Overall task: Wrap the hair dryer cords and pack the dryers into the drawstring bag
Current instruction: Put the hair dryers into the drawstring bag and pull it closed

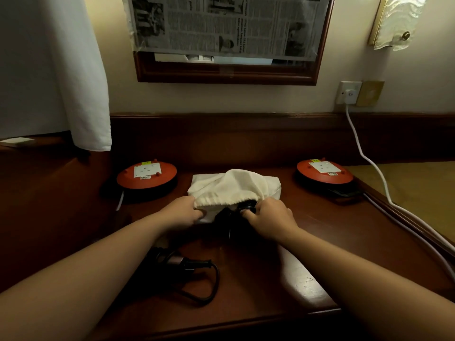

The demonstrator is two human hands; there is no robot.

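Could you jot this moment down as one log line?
left hand holds bag mouth | right hand pushes dryer in | second dryer waits

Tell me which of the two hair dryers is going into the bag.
The far hair dryer, gripped by the right hand at the mouth of the white bag. The near hair dryer lies untouched on the desk.

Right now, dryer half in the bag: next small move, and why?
Probably push the black dryer deeper with the right hand: the left hand holds the cloth bag mouth open, and the dryer's body sits outside the hem.
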